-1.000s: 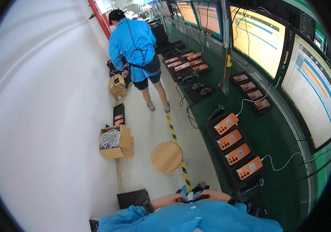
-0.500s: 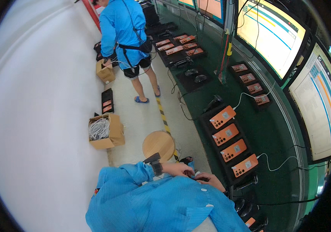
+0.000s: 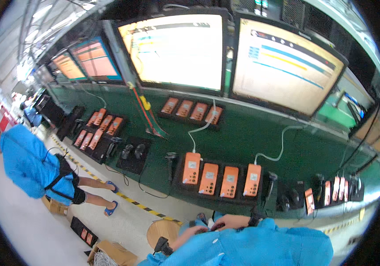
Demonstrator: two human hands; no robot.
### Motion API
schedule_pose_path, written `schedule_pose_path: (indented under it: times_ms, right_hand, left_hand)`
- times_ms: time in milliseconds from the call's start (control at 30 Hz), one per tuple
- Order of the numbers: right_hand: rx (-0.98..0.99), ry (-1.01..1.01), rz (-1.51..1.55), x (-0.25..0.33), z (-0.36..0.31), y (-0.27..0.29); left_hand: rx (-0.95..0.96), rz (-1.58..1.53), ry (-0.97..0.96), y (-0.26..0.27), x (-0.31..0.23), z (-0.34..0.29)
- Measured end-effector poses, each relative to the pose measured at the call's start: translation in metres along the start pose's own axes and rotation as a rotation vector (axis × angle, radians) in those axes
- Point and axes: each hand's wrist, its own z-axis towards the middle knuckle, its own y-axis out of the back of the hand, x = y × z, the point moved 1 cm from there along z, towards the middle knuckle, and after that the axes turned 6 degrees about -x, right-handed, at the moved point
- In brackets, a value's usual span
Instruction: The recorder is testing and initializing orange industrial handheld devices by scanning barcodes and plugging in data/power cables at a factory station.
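Note:
Close together in front of my waist, my left hand (image 3: 194,232) and my right hand (image 3: 234,221) meet at the front edge of my blue jacket (image 3: 261,241). Their fingers are curled in around something small and dark that I cannot make out. A black device (image 3: 163,245) is strapped to my left wrist and a dark band (image 3: 255,217) circles the right. Just beyond my hands, on the green bench, a black tray (image 3: 214,198) bears several orange phones (image 3: 229,181). White cables plug into the outer two.
Large monitors (image 3: 174,53) line the back of the bench, with another tray of phones (image 3: 184,108) below them. A round wooden stool (image 3: 161,232) and an open carton of white cables (image 3: 110,253) stand at lower left. A co-worker in blue (image 3: 26,159) stands at far left.
My view has swung right and up toward the bench and monitors, so the co-worker and carton now lie farther left. My hands remain together at my waist.

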Motion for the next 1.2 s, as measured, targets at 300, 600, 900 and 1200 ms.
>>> schedule_pose_path:
  times_ms: [300, 600, 900, 1200]
  right_hand:
    - [-0.170, -0.072, -0.030, 0.006, -0.005, 0.021]
    - [-0.204, -0.075, 0.075, 0.028, 0.006, 0.036]
    - [-0.905, 0.964, 0.139, 0.217, -0.016, 0.142]
    - [-0.633, 1.376, -0.545, 0.301, 0.001, 0.163]
  left_hand:
    - [0.100, 0.435, 0.011, 0.019, -0.047, 0.045]
    - [0.042, 0.502, -0.080, 0.027, -0.063, 0.061]
    - [-1.304, 0.816, -0.769, 0.059, -0.295, -0.092]
    - [-1.431, 0.964, -1.619, 0.005, -0.380, -0.119]
